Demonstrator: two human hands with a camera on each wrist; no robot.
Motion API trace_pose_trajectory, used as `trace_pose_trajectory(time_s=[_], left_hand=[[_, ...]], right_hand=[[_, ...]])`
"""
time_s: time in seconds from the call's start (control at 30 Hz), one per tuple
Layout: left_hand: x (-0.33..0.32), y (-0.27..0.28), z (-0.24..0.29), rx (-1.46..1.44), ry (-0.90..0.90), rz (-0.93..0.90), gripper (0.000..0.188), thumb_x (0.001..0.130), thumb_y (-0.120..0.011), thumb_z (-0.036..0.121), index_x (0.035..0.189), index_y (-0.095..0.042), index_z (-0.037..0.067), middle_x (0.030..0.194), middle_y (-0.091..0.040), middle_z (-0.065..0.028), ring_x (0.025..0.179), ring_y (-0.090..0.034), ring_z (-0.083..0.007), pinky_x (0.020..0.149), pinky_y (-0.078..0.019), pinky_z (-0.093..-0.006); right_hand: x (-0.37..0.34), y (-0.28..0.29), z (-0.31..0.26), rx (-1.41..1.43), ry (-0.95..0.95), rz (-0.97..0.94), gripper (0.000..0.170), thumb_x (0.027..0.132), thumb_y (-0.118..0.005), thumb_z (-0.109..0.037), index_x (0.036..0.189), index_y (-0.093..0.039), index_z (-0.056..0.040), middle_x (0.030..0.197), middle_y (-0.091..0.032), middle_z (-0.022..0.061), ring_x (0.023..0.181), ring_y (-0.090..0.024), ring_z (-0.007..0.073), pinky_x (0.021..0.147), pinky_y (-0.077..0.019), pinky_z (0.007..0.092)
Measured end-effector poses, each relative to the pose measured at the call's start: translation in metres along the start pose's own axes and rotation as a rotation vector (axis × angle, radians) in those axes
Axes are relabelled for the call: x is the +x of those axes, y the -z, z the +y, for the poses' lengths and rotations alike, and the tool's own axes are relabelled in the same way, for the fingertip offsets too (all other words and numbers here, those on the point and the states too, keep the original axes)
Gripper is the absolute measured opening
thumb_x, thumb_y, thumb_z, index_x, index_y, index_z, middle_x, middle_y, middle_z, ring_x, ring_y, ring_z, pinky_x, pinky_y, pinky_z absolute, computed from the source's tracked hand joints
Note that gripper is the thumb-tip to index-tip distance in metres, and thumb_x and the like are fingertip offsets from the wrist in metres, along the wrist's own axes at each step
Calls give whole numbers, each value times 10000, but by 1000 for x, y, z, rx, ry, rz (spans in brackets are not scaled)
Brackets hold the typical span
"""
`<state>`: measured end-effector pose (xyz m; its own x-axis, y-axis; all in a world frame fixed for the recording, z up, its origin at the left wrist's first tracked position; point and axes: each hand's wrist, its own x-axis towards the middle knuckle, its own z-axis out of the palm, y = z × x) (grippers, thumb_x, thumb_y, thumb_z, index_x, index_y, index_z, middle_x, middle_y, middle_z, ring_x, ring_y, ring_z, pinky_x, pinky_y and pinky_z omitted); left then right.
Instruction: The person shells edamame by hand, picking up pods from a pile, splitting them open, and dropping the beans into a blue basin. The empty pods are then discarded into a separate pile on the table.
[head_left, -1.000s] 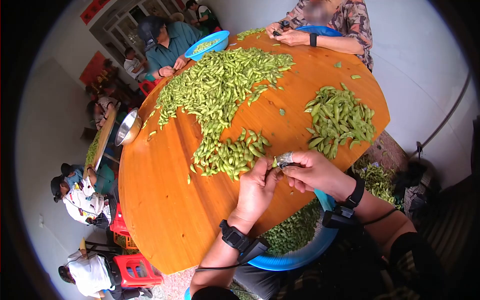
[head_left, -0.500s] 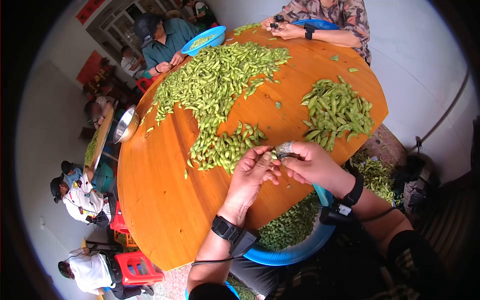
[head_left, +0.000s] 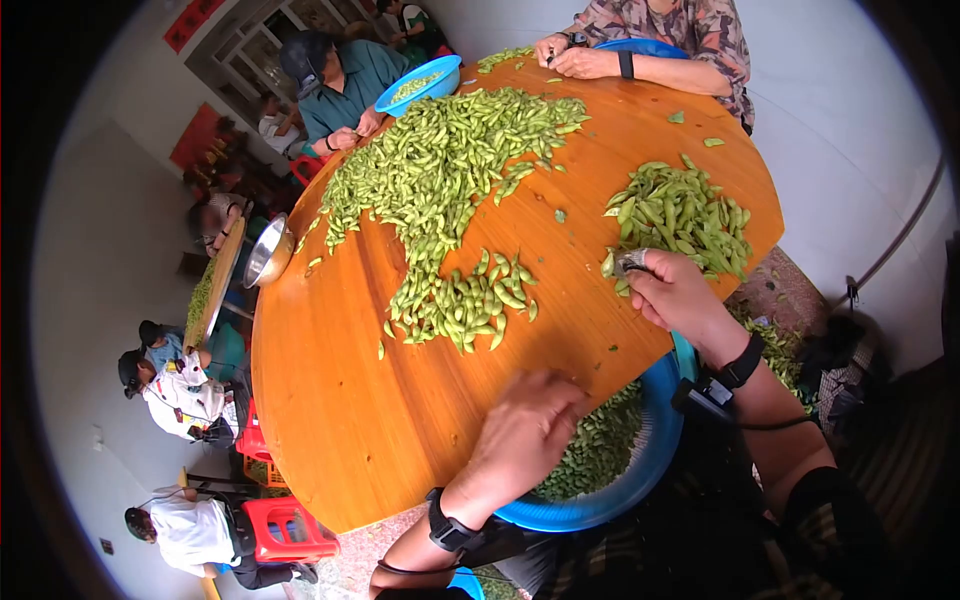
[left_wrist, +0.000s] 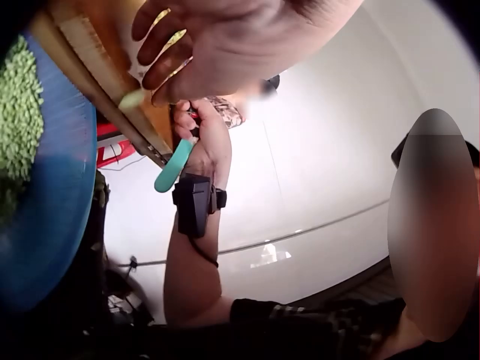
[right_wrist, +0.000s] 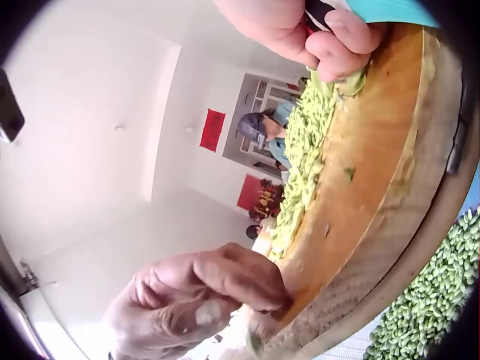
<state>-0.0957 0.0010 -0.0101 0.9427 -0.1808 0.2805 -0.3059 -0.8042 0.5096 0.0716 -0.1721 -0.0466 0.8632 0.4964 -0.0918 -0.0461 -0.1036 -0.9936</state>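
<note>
My left hand is over the table's near edge beside the blue basin, its fingers loosely bent. A pale green bean shows just off its fingertips in the left wrist view. Shelled beans fill the basin. My right hand reaches the near edge of the right-hand heap of green soybean pods. Its fingers curl round a tool with a teal handle; the tool's working end is hidden. A silvery covering wraps one right fingertip, with pods right at it.
A larger pod heap spreads across the wooden table. At its left edge stands a metal bowl. Two people sit across the table, one by a blue bowl. Red stools and more people are at left.
Both hands were together over the table, working on a pod. They have parted: my left hand came down toward the basin, my right went to the right-hand pod heap.
</note>
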Motion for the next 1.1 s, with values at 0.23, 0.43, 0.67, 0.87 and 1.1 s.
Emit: trace_pose_trajectory(time_s=[0.23,0.43,0.67,0.87,1.1], left_hand=[[69,-1,-87,472,540,287,216,834,-652,237,853,-628,23,855,-644,-179,743,-635,-370,667,-512,-446],[77,-6,-84,496,587,270,287,778,-705,296,858,-634,29,832,-660,-171,753,-645,-350,680,-518,-432],[71,-15,-77,485,541,312,264,763,-706,273,874,-654,40,837,-665,-160,781,-650,-339,688,-521,-422],[59,-8,-83,353,464,225,242,824,-671,237,908,-631,14,859,-654,-142,712,-649,-285,621,-521,-398],[59,3,-66,-806,413,76,163,963,-552,133,1076,-613,32,872,-668,-9,521,-504,-23,437,-383,-155]], right_hand=[[-2,4,-1,-17,26,-92,105,939,-483,-105,939,-540,-16,664,-545,18,486,-453,60,441,-365,238],[0,5,5,19,39,-118,88,938,-485,-91,938,-532,-16,659,-535,11,486,-444,58,441,-359,237],[-2,-1,3,-46,74,-133,90,934,-479,-81,949,-533,-11,651,-539,9,481,-443,50,443,-369,236],[-8,-16,0,-103,80,-156,122,928,-471,-70,981,-559,-5,654,-553,20,471,-482,60,450,-395,227],[-16,-34,-22,99,-22,-304,171,945,-486,-107,1049,-591,-22,703,-584,15,487,-515,54,429,-399,208]])
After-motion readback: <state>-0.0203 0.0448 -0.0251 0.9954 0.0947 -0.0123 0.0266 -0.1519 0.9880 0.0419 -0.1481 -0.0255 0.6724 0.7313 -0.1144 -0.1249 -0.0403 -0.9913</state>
